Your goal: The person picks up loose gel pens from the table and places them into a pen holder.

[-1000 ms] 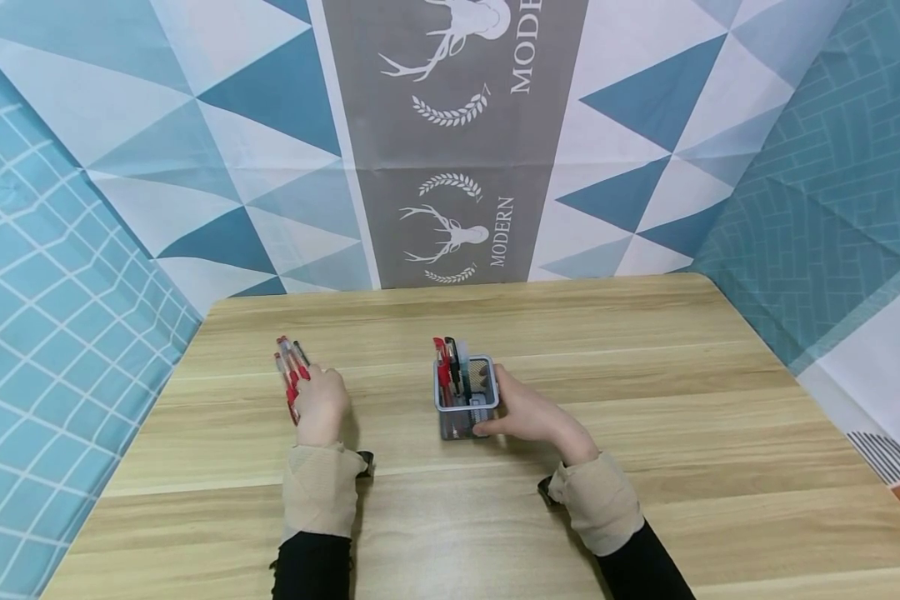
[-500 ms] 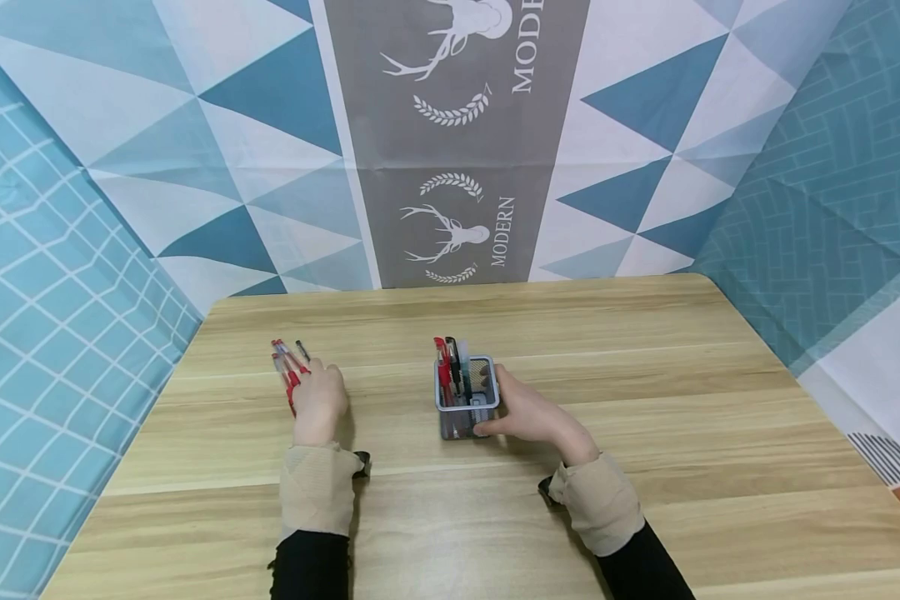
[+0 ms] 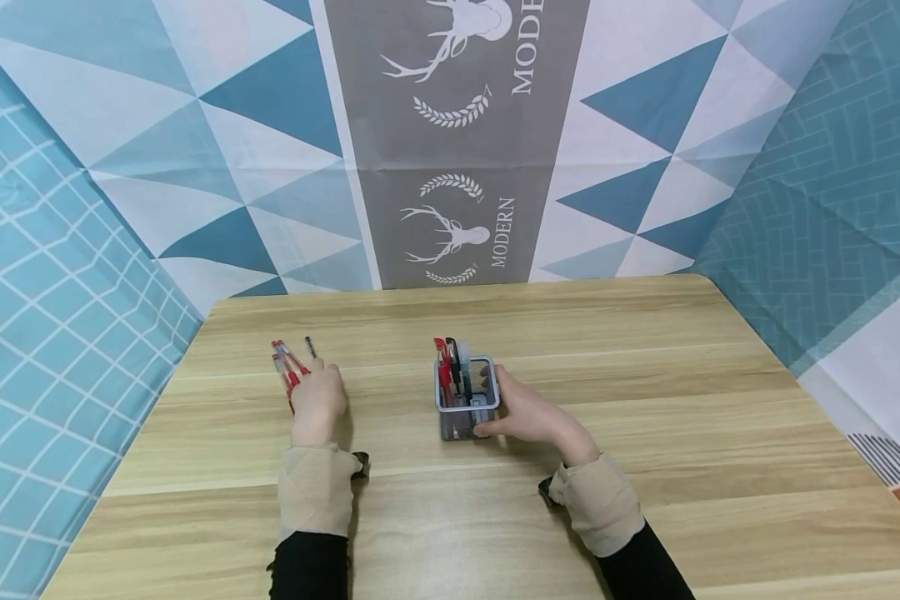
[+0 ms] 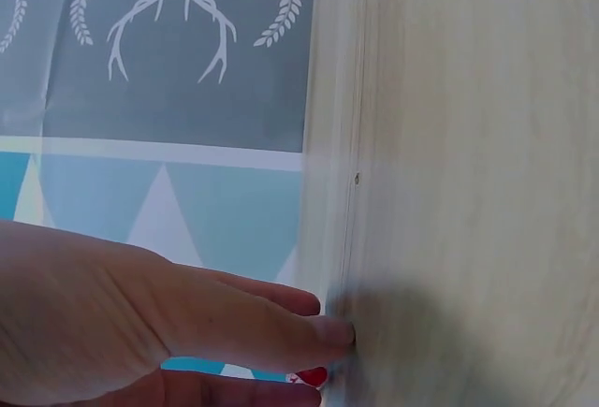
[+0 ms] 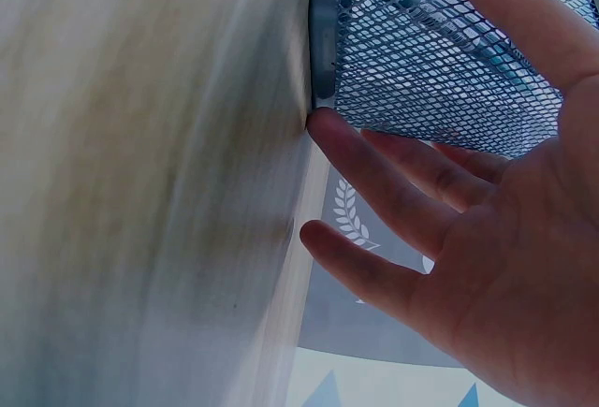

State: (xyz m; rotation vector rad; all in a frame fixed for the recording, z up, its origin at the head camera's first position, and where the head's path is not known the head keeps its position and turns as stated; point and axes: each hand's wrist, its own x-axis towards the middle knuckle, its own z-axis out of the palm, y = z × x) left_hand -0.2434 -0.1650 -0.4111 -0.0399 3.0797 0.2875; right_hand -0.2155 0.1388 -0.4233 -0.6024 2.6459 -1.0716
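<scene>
My left hand (image 3: 318,402) is low over the left part of the table, its thumb and fingertips together at the end of a dark pen (image 3: 311,347). Several red pens (image 3: 292,379) lie fanned out beside that hand, partly beneath it. In the left wrist view the hand (image 4: 122,323) covers most of the pens; only a red tip (image 4: 312,376) shows. With thumb in front and fingers at the side, my right hand (image 3: 528,410) holds a grey mesh pen holder (image 3: 457,425) upright. Red pens (image 3: 444,373), a black pen (image 3: 455,367) and a pale one (image 3: 464,371) stand in it.
The wooden table (image 3: 607,333) reaches back to a patterned cloth (image 3: 465,142). A blue grid cloth (image 3: 60,333) hangs along the left edge, and another blue cloth (image 3: 832,183) borders the right.
The dark pen's end has swung right, away from the red pens, which shifted slightly left at first. My left hand moved a little left. The right hand and pen holder stayed put.
</scene>
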